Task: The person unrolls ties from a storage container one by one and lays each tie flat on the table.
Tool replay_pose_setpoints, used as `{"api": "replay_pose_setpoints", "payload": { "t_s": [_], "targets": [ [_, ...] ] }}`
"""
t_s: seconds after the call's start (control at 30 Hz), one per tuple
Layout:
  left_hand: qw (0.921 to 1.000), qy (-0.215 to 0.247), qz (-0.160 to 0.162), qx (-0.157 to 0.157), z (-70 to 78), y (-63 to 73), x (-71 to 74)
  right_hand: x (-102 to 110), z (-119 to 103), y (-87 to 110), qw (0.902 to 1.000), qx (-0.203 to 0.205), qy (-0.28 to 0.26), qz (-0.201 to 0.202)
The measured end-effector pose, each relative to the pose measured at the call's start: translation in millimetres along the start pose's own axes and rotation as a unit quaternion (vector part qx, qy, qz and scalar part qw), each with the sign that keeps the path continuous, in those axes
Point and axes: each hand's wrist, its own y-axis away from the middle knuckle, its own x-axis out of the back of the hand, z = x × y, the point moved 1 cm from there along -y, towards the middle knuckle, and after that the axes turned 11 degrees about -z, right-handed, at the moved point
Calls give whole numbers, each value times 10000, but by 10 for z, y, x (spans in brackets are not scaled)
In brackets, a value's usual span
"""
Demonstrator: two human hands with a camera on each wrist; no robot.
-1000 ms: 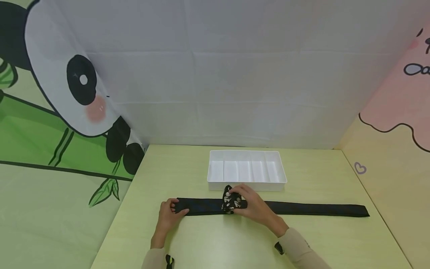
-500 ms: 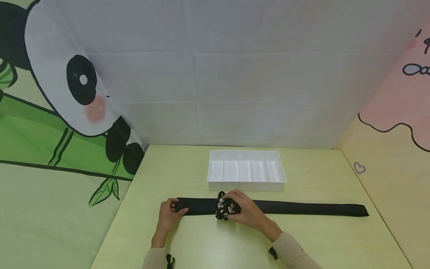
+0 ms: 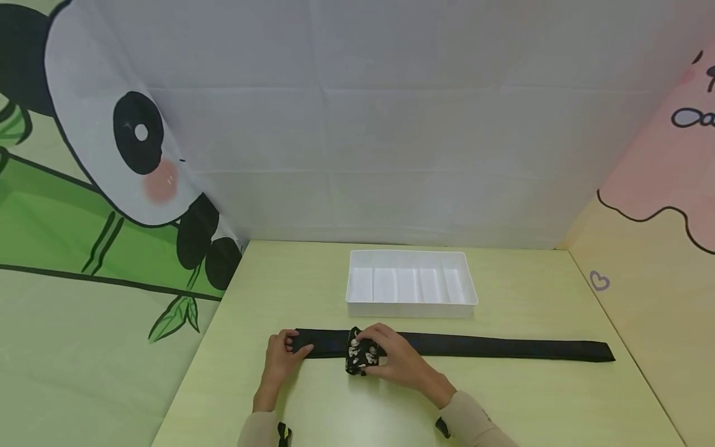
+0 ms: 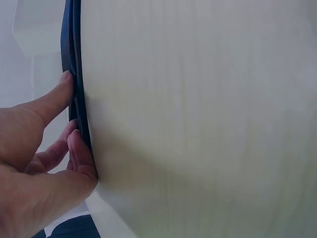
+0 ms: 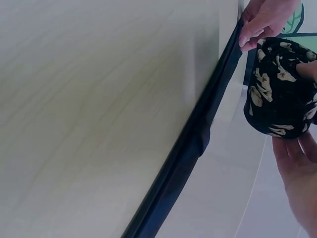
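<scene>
A long dark navy fabric strip (image 3: pixel 503 347) lies across the table, slightly wider at its left part; its folded layers show along the edge in the left wrist view. My left hand (image 3: pixel 282 359) holds its left end, thumb at the near edge and fingers at the far edge. Between the thumb and fingers of my right hand (image 3: pixel 399 360) is a rolled black cloth (image 5: pixel 280 91) with a cream flower print. In the head view this roll (image 3: pixel 360 354) overlaps the strip, a short way right of my left hand. The right wrist view shows it standing above the strip.
Behind the strip stands a white tray (image 3: pixel 412 310) with several narrow compartments. The pale wooden table (image 3: pixel 530 397) ends at a white cloth backdrop (image 3: pixel 402 155). Printed side panels, one with a panda, flank it.
My right hand has moved left and toward the near edge with the flowered roll, drawing closer to my left hand. The left hand keeps its place on the strip's end.
</scene>
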Motion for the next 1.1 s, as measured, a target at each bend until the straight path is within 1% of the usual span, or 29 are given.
{"api": "replay_pose_setpoints", "payload": {
  "t_s": [0.23, 0.53, 0.63, 0.77, 0.97, 1.1],
  "targets": [
    [10000, -59, 23, 8, 34, 2, -14, -68, -51, -56, 9999, 87, 95, -16],
    [9997, -212, 98, 28, 22, -5, -33, -175, -126, -151, 9997, 148, 202, -73],
    [9997, -209, 108, 48, 26, -11, -40, -209, -149, -181, 9995, 162, 229, -135],
    [9996, -240, 124, 62, 20, -17, -39, -238, -189, -222, 9993, 74, 161, -324],
    [9995, -254, 148, -64, 10, -12, -22, -285, -245, -292, 9985, -37, 178, -526],
    [9994, -268, 169, -106, 11, -13, -31, -316, -274, -333, 9979, -23, 270, -586]
  ]
}}
